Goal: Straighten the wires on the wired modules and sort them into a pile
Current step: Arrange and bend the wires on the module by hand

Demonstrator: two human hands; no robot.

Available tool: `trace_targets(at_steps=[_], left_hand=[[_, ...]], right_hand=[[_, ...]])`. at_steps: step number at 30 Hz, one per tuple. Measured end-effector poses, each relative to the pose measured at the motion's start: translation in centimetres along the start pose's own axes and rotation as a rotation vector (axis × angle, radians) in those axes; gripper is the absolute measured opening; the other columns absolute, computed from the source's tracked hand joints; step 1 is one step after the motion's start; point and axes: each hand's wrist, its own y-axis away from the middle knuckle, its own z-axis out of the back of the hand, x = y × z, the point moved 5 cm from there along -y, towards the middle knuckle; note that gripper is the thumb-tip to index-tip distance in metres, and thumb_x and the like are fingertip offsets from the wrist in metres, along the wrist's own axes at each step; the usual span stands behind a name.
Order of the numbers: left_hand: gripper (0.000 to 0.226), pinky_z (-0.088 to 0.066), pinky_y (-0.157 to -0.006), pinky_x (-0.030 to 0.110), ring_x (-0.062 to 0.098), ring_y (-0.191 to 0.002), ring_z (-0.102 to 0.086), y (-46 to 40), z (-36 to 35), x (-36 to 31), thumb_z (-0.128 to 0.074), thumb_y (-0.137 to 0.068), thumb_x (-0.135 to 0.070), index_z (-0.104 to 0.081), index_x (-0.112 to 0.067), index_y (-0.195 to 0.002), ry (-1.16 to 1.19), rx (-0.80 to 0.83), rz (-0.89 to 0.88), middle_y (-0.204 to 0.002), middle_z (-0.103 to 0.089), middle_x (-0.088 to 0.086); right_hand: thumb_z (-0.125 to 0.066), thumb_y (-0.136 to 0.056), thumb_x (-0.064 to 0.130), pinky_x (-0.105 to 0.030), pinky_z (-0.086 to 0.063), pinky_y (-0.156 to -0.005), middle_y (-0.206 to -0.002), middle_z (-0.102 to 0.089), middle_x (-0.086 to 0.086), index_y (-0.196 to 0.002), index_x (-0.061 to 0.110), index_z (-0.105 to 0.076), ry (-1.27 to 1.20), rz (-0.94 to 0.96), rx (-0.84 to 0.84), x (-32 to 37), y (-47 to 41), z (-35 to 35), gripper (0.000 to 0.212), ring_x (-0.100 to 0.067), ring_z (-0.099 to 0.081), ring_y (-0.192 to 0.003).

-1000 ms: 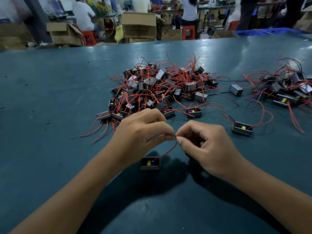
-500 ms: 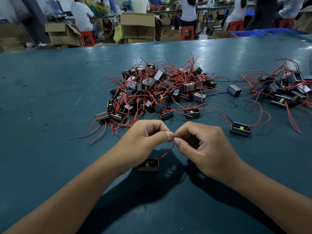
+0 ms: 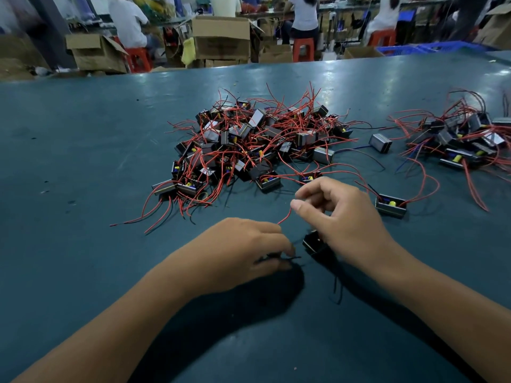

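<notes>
The dark teal work bench carries a big tangle of black wired modules with red leads near its middle and a smaller heap of the same modules by the right edge; neither has shifted. What changed is at the near edge. A second ago both hands met thumb to thumb on one wire, with the small black module lying flat below them. Now the right hand has drawn away toward the far side, pinching the thin red wire taut, while the left hand has dropped to the bench, fingers curled on a thin black lead. I judge one lead is being pulled straight, sorting not yet begun. The module is half behind the right hand and blurred, and the left fingertips' exact grip is hard to read.
</notes>
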Motion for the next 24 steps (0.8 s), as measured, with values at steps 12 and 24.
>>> trace_targets(at_steps=[12, 24], left_hand=[[0.010, -0.034, -0.055, 0.023, 0.009, -0.057, -0.041, 0.5, 0.5, 2.6, -0.053, -0.100, -0.028, -0.061, -0.022, -0.104, 0.448, -0.051, 0.216, -0.065, -0.051, -0.008], [0.019, -0.039, -0.050, 0.019, 0.008, -0.048, -0.049, 0.3, -0.2, 3.3, -0.050, -0.103, -0.036, -0.057, -0.021, -0.092, 0.729, -0.119, 0.270, -0.065, -0.066, -0.002]], right_hand=[[-0.055, -0.078, -0.002, -0.024, -0.045, -0.094, -0.118, -0.061, 0.011, -0.110, 0.026, -0.066, 0.559, 0.651, 0.779, 3.6, 3.2, 1.9, 0.044, -0.011, -0.053, -0.110], [-0.070, -0.090, 0.027, -0.016, -0.049, -0.073, -0.087, -0.073, 0.016, -0.100, 0.021, -0.076, 0.276, 0.382, 0.377, 3.0, 2.1, 0.6, 0.014, 0.002, -0.066, -0.079]])
